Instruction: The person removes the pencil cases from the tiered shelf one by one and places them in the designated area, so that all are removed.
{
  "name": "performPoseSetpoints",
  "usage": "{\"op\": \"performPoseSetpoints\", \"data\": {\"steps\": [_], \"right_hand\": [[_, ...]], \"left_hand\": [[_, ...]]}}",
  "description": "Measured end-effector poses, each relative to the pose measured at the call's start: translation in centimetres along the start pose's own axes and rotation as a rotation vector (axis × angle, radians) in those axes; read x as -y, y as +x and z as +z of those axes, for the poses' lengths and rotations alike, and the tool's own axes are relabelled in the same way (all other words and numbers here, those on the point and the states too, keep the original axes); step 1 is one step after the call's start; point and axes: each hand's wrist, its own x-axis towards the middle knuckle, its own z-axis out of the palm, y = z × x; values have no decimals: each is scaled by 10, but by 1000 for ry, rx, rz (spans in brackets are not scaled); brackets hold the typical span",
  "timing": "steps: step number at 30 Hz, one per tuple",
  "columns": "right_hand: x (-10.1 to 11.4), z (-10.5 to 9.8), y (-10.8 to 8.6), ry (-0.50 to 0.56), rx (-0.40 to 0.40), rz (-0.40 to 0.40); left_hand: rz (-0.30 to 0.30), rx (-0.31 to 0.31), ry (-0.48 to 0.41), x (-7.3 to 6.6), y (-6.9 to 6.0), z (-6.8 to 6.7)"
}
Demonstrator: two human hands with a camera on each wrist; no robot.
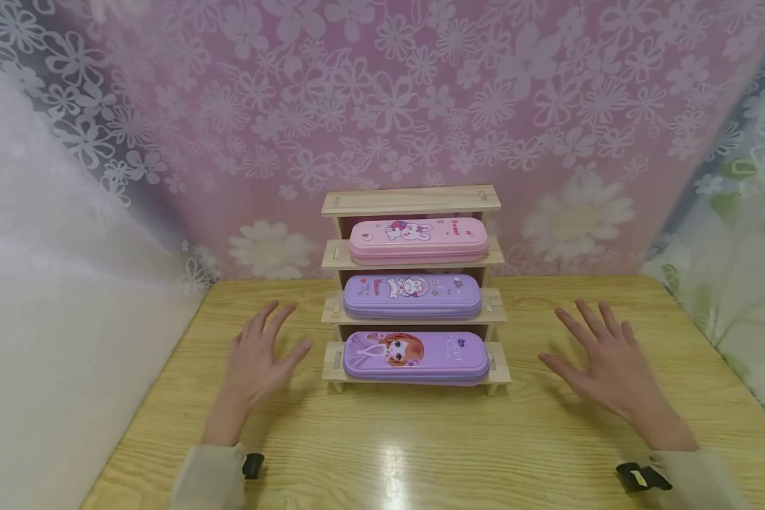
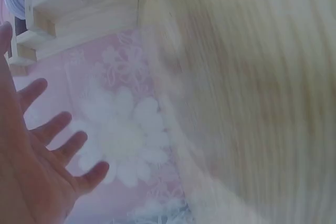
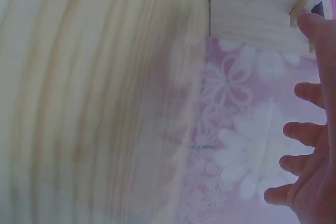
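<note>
A light wooden tiered rack (image 1: 411, 201) stands mid-table in the head view. Its lower three tiers each bear a closed case: a pink one (image 1: 418, 241) with a rabbit, a lavender one (image 1: 412, 296) below it, and a purple one (image 1: 416, 355) with a long-haired girl figure at the bottom. My left hand (image 1: 255, 365), fingers spread, is to the rack's left, touching neither rack nor cases. To the right of the rack my right hand (image 1: 615, 375) has its fingers spread and holds nothing. The wrist views show the left hand (image 2: 37, 156) and right hand (image 3: 315, 150) empty.
Under the rack is a wood-grain table (image 1: 331, 446). Behind it hangs a pink cloth (image 1: 389, 92) with white flowers. A pale sheet (image 1: 70, 283) borders the left side, and a flowered curtain (image 1: 746, 212) borders the right. Black bands are at both sleeves.
</note>
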Motion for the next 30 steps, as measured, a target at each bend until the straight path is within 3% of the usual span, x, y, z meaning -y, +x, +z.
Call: {"op": "performPoseSetpoints", "data": {"steps": [11,20,24,30], "right_hand": [[31,12,10,139,-177,-193],[53,20,14,317,-176,-271],[62,23,14,363,-148,-275],[72,28,18,396,-127,-317]], "left_hand": [[33,3,-400,-19,19,16],[-15,67,-578,-28,37,29],[-42,109,-658,-30,41,36],[-44,117,-747,-33,45,43]]}}
